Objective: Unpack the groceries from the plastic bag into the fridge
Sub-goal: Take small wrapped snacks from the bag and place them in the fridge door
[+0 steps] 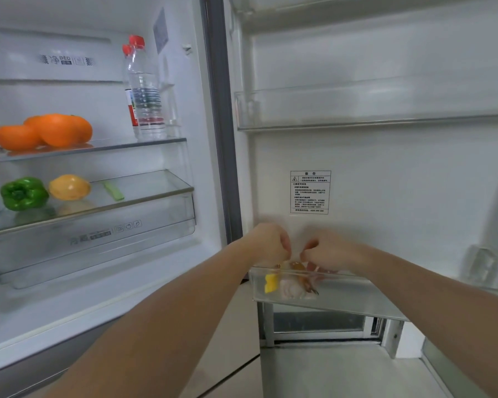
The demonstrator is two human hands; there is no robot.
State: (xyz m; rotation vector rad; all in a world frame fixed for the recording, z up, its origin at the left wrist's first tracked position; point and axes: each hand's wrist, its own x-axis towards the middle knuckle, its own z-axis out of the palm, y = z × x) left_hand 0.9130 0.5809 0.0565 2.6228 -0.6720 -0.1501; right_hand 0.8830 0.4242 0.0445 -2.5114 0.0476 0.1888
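White plastic lines the open fridge and its door, the door swung wide behind both hands. Door bin, clear-walled, sits directly under the grip. Left hand and right hand meet over its near-left corner, fingers curled and pinched toward each other. Both look closed on something small and thin between them, possibly a wrapper or bag neck; motion blur hides it, so what the grip holds cannot be told.

Below the grip, inside the bin: a pale, translucent packet with brownish contents, and a small yellow item just left of it, touching or nearly so. Plastic bag of the task not clearly in view.

Judgement: step in hand is settling or untying this packet in the bin. To do it well, lower it fully below the bin wall before letting go, keep it upright against the door back, and leave the yellow piece unsquashed. Rest of the bin, to the right of the grip, is bare, so there is room to spread items out.

Far left of the grip, in the main compartment:
- Upper glass shelf: three oranges in a cluster; two clear bottles with red caps, standing, one behind the other.
- Lower glass shelf: green pepper, yellow-orange fruit just beside it, small pale green piece apart.
- Crisper drawer beneath: looks empty through the front.

Upper door bin, above the grip: nothing visible in it.
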